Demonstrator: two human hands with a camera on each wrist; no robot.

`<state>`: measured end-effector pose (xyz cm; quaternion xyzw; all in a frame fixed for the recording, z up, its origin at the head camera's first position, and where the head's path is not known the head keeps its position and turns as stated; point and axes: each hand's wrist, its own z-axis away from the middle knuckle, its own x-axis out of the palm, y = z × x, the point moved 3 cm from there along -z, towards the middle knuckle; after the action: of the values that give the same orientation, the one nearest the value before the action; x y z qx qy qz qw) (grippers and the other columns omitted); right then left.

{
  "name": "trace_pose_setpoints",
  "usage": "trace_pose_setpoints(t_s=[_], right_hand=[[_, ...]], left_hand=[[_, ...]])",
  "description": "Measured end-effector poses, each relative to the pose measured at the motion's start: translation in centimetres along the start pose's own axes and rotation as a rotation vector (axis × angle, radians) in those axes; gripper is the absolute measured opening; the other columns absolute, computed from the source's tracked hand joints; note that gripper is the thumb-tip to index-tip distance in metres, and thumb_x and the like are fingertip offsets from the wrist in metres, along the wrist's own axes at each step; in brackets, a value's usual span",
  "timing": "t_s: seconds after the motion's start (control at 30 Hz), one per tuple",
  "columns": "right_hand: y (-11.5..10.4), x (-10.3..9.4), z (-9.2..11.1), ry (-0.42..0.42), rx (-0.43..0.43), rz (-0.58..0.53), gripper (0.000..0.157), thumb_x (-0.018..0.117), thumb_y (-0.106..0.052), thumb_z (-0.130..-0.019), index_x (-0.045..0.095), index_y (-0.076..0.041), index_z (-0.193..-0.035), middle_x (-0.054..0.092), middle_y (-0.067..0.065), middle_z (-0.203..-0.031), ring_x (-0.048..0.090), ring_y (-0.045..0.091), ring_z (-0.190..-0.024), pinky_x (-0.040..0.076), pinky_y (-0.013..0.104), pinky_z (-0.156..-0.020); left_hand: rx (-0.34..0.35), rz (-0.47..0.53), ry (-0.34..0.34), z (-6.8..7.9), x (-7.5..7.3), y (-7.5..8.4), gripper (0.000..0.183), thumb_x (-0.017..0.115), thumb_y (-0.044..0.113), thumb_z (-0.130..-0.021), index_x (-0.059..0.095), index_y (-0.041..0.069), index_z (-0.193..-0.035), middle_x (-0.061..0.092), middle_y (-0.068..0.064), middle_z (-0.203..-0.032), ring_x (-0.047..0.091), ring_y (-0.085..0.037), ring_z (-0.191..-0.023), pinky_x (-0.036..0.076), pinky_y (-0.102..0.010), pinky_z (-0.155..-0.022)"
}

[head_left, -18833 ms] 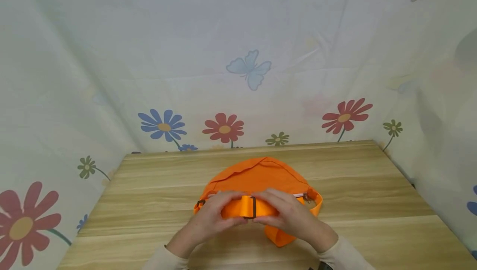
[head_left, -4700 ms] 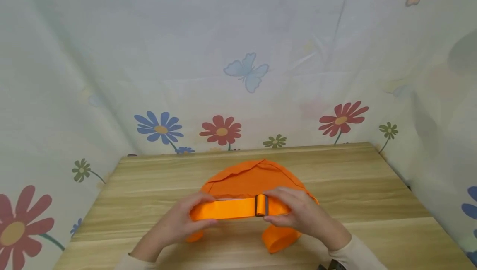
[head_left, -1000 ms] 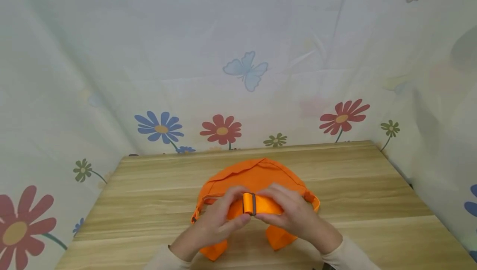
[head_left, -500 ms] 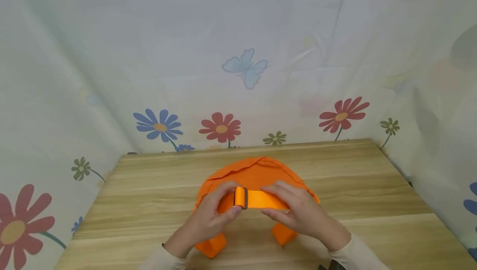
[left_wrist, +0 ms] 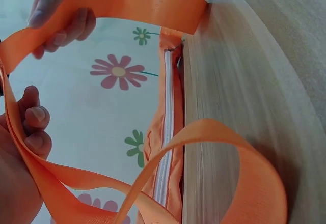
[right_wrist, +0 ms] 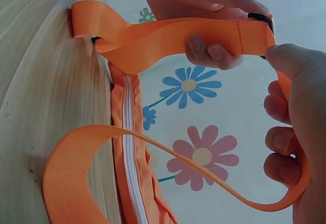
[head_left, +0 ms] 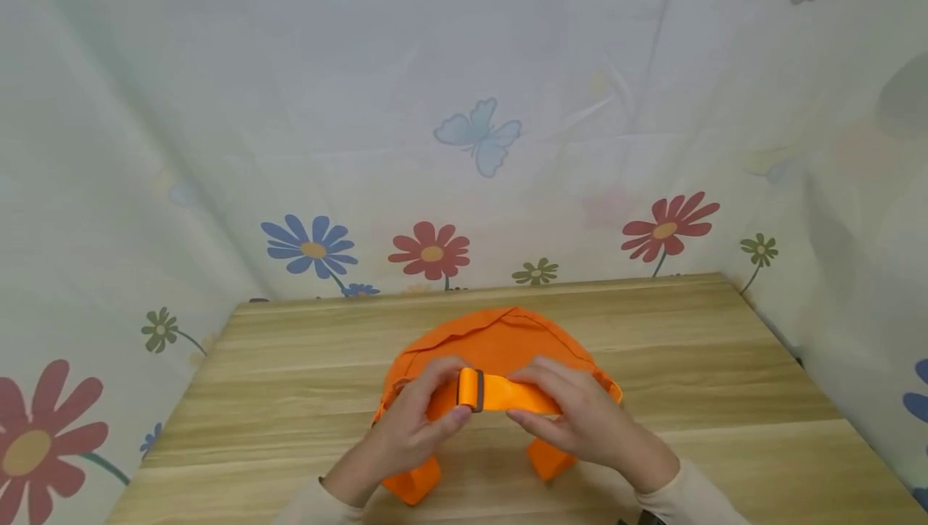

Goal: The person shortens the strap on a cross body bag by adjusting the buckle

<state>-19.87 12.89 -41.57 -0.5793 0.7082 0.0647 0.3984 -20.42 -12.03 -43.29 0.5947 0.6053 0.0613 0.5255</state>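
Head view: orange bag (head_left: 500, 344) lay flattish on the wood-grain surface (head_left: 304, 364), with its strap (head_left: 511, 393) held up in front of it. Going left to right, handling guesses included.
Left loop (head_left: 415, 483): slack bend of the strap, drooped below the left-side fingers. Looked soft and floppy, so probably a poor place to grab if you wanted control.
Left grip (head_left: 412, 418): pinching the strap between thumb and fingers, just beside the buckle. Good spot imo, since it steadied the hard part.
Buckle (head_left: 479, 390): dark slider with webbing folded through it. Plastic or metal, couldn't tell. Seemed like the only really stiff bit, and I'd guess the webbing dragged there. Best held by its edges.
Bag body: thin fabric, creased along the top, white zip (right_wrist: 131, 147) on the near side in the wrist views. Looked light and hard to break, likely to slide along if the strap got tugged.
Strap span: wide ribbed webbing, bendy but fairly flat between the pinches. Probably a bit slick, so a full-width pinch made sense.
Right grip (head_left: 583, 412): fingers above, thumb below, pinching the strap a little way from the buckle.
Right loop (head_left: 548, 459): another slack bend, drooping below that grip.
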Motion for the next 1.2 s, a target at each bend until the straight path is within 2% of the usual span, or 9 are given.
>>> trace_pose_setpoints(t_s=[0.13,0.37,0.5,0.73,0.97,1.2], right_hand=[[-0.14,0.05,-0.05,0.009,0.003,-0.012,0.030,0.081,-0.021,-0.099,0.070,-0.012,-0.125,0.064,-0.007,-0.100,0.053,0.003,-0.080,0.048,0.009,-0.073],[-0.39,0.19,-0.30,0.004,0.003,-0.038,0.034,0.082,-0.019,-0.098,0.068,-0.011,-0.127,0.066,-0.005,-0.103,0.056,0.004,-0.082,0.051,0.010,-0.075],[-0.48,0.26,-0.40,0.005,-0.001,-0.035,0.034,0.082,-0.020,-0.098,0.068,-0.010,-0.128,0.067,-0.004,-0.104,0.057,0.004,-0.082,0.052,0.010,-0.075],[-0.56,0.40,-0.42,0.003,-0.005,-0.051,0.031,0.079,-0.024,-0.101,0.068,-0.010,-0.127,0.067,-0.004,-0.103,0.057,0.004,-0.082,0.052,0.010,-0.073],[-0.68,0.47,-0.52,0.007,-0.014,-0.034,0.031,0.079,-0.024,-0.101,0.069,-0.011,-0.127,0.067,-0.005,-0.102,0.056,0.003,-0.081,0.051,0.009,-0.073],[-0.94,0.59,-0.73,0.002,-0.033,-0.020,0.036,0.084,-0.020,-0.096,0.069,-0.011,-0.127,0.068,-0.005,-0.103,0.057,0.004,-0.080,0.051,0.008,-0.073]], left_hand=[[-0.003,0.028,-0.013,-0.02,0.10,0.11,0.045,0.064,0.009,-0.107,0.044,0.018,-0.145,0.070,-0.002,-0.123,0.067,-0.014,-0.107,0.058,-0.031,-0.100],[0.066,0.062,-0.036,-0.18,0.40,0.08,0.051,0.065,0.002,-0.104,0.040,0.014,-0.146,0.069,-0.007,-0.120,0.066,-0.014,-0.103,0.059,-0.030,-0.095],[0.083,0.081,-0.049,-0.24,0.51,0.00,0.050,0.064,0.002,-0.105,0.038,0.011,-0.147,0.068,-0.009,-0.118,0.065,-0.013,-0.101,0.059,-0.030,-0.093],[0.098,0.083,-0.045,-0.18,0.60,-0.11,0.051,0.065,0.001,-0.104,0.039,0.012,-0.147,0.067,-0.006,-0.115,0.064,-0.012,-0.099,0.058,-0.029,-0.092],[0.086,0.086,-0.039,-0.17,0.67,-0.15,0.052,0.066,0.002,-0.104,0.040,0.015,-0.147,0.067,-0.004,-0.112,0.063,-0.012,-0.099,0.057,-0.029,-0.092],[0.102,0.088,-0.043,-0.21,0.79,-0.15,0.051,0.068,0.003,-0.103,0.042,0.012,-0.146,0.067,-0.005,-0.114,0.063,-0.012,-0.098,0.058,-0.029,-0.091]])
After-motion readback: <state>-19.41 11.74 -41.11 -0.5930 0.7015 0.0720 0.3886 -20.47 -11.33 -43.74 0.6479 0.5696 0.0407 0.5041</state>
